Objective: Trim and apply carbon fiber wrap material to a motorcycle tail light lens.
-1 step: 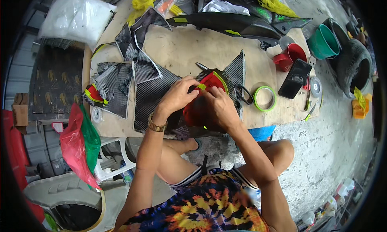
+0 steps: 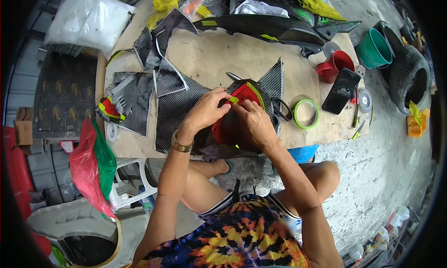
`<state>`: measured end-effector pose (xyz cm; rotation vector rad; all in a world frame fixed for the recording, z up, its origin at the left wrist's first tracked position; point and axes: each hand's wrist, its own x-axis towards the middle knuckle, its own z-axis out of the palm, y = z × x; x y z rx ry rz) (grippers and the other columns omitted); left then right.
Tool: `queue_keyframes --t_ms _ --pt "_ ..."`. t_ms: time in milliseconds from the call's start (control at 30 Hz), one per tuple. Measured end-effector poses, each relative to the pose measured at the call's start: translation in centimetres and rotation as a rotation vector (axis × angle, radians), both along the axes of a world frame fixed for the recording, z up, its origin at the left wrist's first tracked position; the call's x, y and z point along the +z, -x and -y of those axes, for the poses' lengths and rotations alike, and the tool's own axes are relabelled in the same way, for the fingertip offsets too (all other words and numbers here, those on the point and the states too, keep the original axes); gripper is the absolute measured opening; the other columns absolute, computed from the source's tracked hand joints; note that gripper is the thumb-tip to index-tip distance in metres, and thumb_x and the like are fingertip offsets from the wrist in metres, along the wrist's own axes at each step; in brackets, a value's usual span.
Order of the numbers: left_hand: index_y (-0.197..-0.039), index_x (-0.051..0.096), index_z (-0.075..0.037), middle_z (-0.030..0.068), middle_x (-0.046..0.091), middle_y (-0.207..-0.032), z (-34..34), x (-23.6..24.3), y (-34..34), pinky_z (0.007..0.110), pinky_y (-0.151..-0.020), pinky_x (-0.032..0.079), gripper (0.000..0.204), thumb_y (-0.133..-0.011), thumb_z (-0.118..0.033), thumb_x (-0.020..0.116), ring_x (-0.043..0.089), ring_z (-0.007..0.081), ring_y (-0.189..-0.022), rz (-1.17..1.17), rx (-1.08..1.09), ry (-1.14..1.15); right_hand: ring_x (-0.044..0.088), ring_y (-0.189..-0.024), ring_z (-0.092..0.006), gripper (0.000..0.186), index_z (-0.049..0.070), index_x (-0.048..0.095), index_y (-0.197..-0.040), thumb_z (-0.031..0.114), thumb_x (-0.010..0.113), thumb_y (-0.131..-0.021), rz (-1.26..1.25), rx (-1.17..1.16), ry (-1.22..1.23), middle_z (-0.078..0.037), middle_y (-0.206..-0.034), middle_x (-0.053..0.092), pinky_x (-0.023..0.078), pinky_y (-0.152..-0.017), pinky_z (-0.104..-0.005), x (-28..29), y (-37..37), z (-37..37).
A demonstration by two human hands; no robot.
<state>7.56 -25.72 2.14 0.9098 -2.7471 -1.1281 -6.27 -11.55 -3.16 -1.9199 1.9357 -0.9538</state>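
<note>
A red curved part [image 2: 226,128] edged with yellow-green tape [image 2: 256,94] lies before me on dark woven cloth [image 2: 174,121] with a carbon-fibre look. My left hand [image 2: 209,107] has its thumb and fingertips pinched at a short piece of that tape on the part's left side. Close beside them, the curled fingers of my right hand [image 2: 255,123] press on the red part; its fingertips are partly hidden. Scissors [image 2: 282,110] lie partly under the part, black handles to the right and the blade tip showing behind it.
Another red taped piece [image 2: 110,108] with frayed cloth sits at left. Cloth strips [image 2: 160,49] lie behind it. A roll of green tape [image 2: 306,114], a black phone [image 2: 341,91], a red mug [image 2: 336,65] and a cutter [image 2: 359,129] are at right. A long black panel [image 2: 265,29] spans the back.
</note>
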Motion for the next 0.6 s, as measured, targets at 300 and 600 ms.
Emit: queue_keyframes --t_ms 300,600 --pt "-0.119 0.064 0.001 0.0265 0.040 -0.148 -0.9 -0.4 0.0 0.041 -0.114 0.032 0.037 -0.087 -0.019 0.067 0.038 0.0380 -0.139 0.082 -0.006 0.067 0.058 -0.096 -0.0264 0.036 0.004 0.061 -0.117 0.013 0.057 -0.083 -0.223 0.012 -0.059 -0.011 -0.100 0.058 0.048 -0.083 -0.0382 -0.6 0.3 0.9" --pt "-0.122 0.064 0.000 0.0274 0.034 -0.152 -1.1 -0.9 -0.2 0.048 -0.117 0.023 0.043 -0.088 -0.025 0.064 0.027 0.0417 -0.144 0.194 -0.037 0.196 0.056 -0.091 -0.0204 0.035 0.006 0.062 -0.118 0.020 0.055 -0.086 -0.505 0.094 0.043 -0.006 -0.099 0.059 0.045 -0.077 -0.0335 -1.9 1.3 1.5"
